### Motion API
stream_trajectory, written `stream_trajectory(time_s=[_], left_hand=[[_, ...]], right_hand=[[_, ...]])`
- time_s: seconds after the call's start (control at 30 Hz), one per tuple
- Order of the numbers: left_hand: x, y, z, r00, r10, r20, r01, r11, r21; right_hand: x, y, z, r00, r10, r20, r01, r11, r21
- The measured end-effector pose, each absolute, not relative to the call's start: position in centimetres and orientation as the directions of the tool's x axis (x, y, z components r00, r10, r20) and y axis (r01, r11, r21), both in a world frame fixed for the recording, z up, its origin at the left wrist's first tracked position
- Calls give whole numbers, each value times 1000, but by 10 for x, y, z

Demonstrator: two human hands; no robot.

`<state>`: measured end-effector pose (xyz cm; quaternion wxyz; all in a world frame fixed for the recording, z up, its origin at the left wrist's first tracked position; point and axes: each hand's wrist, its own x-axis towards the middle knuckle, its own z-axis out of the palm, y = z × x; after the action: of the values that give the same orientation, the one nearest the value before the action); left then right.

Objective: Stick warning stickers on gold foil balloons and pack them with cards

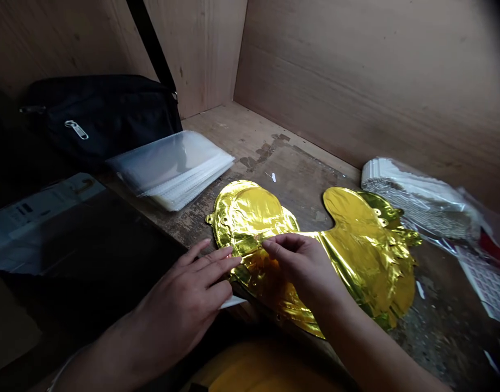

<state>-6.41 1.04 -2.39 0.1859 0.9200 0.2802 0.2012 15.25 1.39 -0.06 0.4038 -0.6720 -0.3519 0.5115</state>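
Note:
Several flat gold foil balloons [356, 234] lie in a loose stack on the worktable, wrinkled and shiny, with rounded lobes and small tabs at their edges. My left hand [192, 294] is palm down at the stack's near left edge, its fingers stretched out and the fingertips at the foil. Over the middle of the stack, my right hand [301, 261] has thumb and forefinger pinched together on the foil; its other fingers are curled under and partly hidden. Below my left hand, the corner of something white [233, 301] sticks out.
A pile of clear plastic sleeves [180, 169] sits behind, beside a black bag [111, 117]. On the right are a plastic-wrapped white bundle [417, 196] and a printed sheet [486, 280]. Wooden panels [356, 71] wall the worktable [302, 169]. Clear packaging [41, 218] lies left.

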Motion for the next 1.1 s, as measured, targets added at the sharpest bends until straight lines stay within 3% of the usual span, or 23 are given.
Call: stream_trajectory(time_s=[0.13,0.4,0.77,1.1], left_hand=[[-64,16,-39,792,556,251,457,-813,361],[-65,16,-46,773,549,317,429,-821,376],[-64,17,-52,747,551,371,398,-818,414],[-63,21,-48,756,553,351,392,-811,435]], right_hand=[[134,15,-3,194,847,-494,25,-508,-861],[125,20,-5,148,803,-577,-17,-582,-813],[120,23,-7,177,798,-577,9,-587,-809],[122,24,-14,195,821,-537,168,-567,-806]])
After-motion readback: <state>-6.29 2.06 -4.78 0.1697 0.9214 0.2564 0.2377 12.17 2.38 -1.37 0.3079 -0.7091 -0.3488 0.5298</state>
